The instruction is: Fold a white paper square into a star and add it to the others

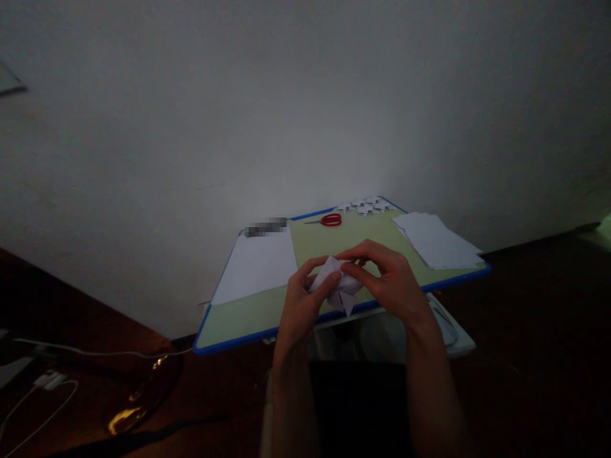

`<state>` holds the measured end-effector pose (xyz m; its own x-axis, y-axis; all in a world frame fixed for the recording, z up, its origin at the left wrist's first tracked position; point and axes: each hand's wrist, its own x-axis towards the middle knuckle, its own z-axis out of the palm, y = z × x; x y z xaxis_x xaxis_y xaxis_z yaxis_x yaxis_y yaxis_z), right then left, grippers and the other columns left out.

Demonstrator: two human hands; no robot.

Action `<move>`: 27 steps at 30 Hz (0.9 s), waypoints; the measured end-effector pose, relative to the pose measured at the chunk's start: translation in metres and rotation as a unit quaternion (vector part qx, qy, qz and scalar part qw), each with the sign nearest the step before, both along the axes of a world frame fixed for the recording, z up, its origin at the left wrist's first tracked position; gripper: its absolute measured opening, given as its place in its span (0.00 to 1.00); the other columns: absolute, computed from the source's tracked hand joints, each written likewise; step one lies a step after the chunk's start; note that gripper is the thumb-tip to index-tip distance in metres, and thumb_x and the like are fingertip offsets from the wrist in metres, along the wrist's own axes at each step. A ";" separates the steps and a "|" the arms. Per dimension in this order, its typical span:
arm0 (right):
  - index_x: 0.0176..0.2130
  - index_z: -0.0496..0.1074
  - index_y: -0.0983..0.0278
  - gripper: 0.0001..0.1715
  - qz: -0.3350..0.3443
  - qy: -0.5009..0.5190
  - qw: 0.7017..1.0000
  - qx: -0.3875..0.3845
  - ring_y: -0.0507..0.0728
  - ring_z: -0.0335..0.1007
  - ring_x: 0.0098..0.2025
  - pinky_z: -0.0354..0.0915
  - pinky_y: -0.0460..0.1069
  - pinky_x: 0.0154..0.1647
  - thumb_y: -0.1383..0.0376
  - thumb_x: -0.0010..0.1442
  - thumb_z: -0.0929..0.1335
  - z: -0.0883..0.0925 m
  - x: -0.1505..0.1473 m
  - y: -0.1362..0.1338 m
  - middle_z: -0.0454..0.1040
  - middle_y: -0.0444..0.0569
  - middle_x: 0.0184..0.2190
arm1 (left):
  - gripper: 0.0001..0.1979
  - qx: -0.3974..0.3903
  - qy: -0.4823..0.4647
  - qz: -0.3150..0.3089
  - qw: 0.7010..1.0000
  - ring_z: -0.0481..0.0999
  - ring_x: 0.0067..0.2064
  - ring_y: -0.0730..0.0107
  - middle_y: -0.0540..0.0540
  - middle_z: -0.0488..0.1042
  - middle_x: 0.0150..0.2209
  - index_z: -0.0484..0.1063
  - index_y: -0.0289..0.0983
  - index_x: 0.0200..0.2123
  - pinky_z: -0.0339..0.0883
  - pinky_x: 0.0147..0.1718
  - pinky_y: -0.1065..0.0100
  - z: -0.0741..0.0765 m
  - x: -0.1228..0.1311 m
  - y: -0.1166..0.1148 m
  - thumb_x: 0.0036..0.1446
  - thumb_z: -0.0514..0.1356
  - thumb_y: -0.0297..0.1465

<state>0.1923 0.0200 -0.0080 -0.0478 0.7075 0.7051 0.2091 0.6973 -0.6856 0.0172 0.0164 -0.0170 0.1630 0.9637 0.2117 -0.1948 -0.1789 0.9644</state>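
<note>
A plain grey wall (305, 114) fills the upper frame — a dark-edged object (10, 81) juts in at the upper left. The pale green desk (243, 315), rimmed in blue, crosses the centre. At lower left, a white cable (86, 351) and a white block (49, 380) lie near something glossy brown (136, 397); dark floor (534, 394) spans the lower right.

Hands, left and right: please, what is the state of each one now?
Left hand: closed, holding the folded white paper.
Right hand: also closed, holding the same paper at its other side.
</note>
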 end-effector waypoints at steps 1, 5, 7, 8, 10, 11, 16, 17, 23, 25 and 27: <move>0.43 0.83 0.58 0.09 0.000 0.007 1.000 -0.003 0.54 0.75 0.38 0.69 0.50 0.41 0.71 0.64 0.75 0.000 0.000 0.000 0.82 0.44 0.38 | 0.19 -0.002 -0.001 0.000 1.000 0.79 0.30 0.72 0.46 0.85 0.34 0.81 0.35 0.49 0.70 0.30 0.74 0.000 0.000 0.000 0.56 0.74 0.37; 0.42 0.82 0.59 0.08 0.002 0.035 0.999 -0.015 0.53 0.75 0.38 0.70 0.49 0.41 0.70 0.62 0.76 -0.002 -0.001 0.001 0.81 0.44 0.38 | 0.19 -0.003 -0.011 -0.001 1.000 0.80 0.31 0.70 0.45 0.85 0.34 0.81 0.35 0.47 0.71 0.31 0.73 -0.001 -0.001 0.001 0.55 0.75 0.37; 0.41 0.83 0.59 0.06 0.010 0.045 0.998 -0.030 0.53 0.76 0.38 0.71 0.49 0.41 0.69 0.62 0.76 -0.003 -0.001 0.002 0.81 0.44 0.37 | 0.19 -0.004 -0.017 -0.005 1.000 0.81 0.31 0.69 0.45 0.85 0.34 0.81 0.34 0.47 0.72 0.32 0.73 -0.003 -0.001 0.002 0.55 0.76 0.37; 0.40 0.83 0.59 0.06 0.016 0.052 0.998 -0.040 0.54 0.76 0.38 0.71 0.50 0.42 0.69 0.62 0.76 -0.003 -0.001 0.002 0.81 0.44 0.37 | 0.19 -0.006 -0.019 -0.005 1.000 0.81 0.31 0.69 0.44 0.86 0.35 0.81 0.34 0.47 0.72 0.31 0.73 -0.003 -0.001 0.002 0.54 0.76 0.36; 0.40 0.83 0.59 0.05 0.026 0.072 0.996 -0.056 0.54 0.77 0.39 0.72 0.50 0.43 0.68 0.62 0.77 -0.005 -0.001 0.003 0.81 0.44 0.37 | 0.20 -0.007 -0.017 -0.006 1.000 0.81 0.31 0.69 0.44 0.86 0.35 0.81 0.34 0.47 0.71 0.31 0.73 -0.004 -0.001 0.003 0.54 0.76 0.36; 0.40 0.83 0.59 0.05 0.030 0.078 0.995 -0.062 0.55 0.78 0.39 0.72 0.51 0.43 0.68 0.62 0.77 -0.005 -0.001 0.003 0.81 0.44 0.37 | 0.20 -0.006 -0.017 -0.006 1.000 0.81 0.30 0.70 0.44 0.86 0.35 0.81 0.34 0.48 0.71 0.30 0.73 -0.004 -0.001 0.003 0.54 0.76 0.36; 0.40 0.84 0.58 0.05 0.034 0.083 0.994 -0.066 0.55 0.78 0.40 0.72 0.51 0.44 0.67 0.62 0.76 -0.005 -0.001 0.004 0.82 0.45 0.38 | 0.18 -0.005 -0.024 -0.010 1.000 0.81 0.32 0.70 0.45 0.86 0.35 0.81 0.35 0.48 0.71 0.32 0.74 -0.003 -0.001 0.001 0.57 0.74 0.36; 0.40 0.84 0.58 0.06 0.033 0.082 0.994 -0.065 0.55 0.78 0.40 0.72 0.51 0.44 0.67 0.62 0.76 -0.005 -0.001 0.004 0.83 0.45 0.38 | 0.18 -0.006 -0.022 -0.010 1.000 0.81 0.32 0.69 0.45 0.85 0.35 0.81 0.35 0.48 0.71 0.32 0.74 -0.003 -0.001 0.001 0.56 0.75 0.36; 0.40 0.84 0.59 0.05 0.021 0.073 0.995 -0.063 0.56 0.78 0.40 0.72 0.52 0.44 0.68 0.62 0.76 -0.004 -0.001 0.004 0.83 0.45 0.38 | 0.20 0.001 -0.004 -0.009 1.000 0.81 0.31 0.69 0.44 0.86 0.35 0.81 0.35 0.48 0.72 0.32 0.72 -0.002 -0.001 0.002 0.54 0.76 0.36; 0.41 0.84 0.58 0.05 0.017 0.074 0.995 -0.060 0.56 0.78 0.41 0.72 0.52 0.44 0.68 0.62 0.76 -0.003 -0.001 0.003 0.83 0.45 0.38 | 0.20 0.011 0.005 -0.004 1.000 0.81 0.31 0.69 0.44 0.86 0.35 0.81 0.35 0.48 0.71 0.31 0.72 -0.001 -0.002 0.002 0.54 0.76 0.36; 0.40 0.83 0.58 0.05 0.011 0.075 0.995 -0.057 0.56 0.78 0.41 0.73 0.53 0.44 0.68 0.62 0.76 -0.003 -0.002 0.003 0.83 0.46 0.38 | 0.20 0.018 0.012 0.002 1.000 0.81 0.31 0.69 0.45 0.86 0.35 0.81 0.35 0.48 0.71 0.31 0.72 0.001 -0.002 0.001 0.54 0.76 0.36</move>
<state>0.1906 0.0232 -0.0108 0.0357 0.7833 0.6207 0.0841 0.6165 -0.7829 0.0157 0.0173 -0.0163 0.1648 0.9561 0.2423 -0.1718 -0.2141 0.9616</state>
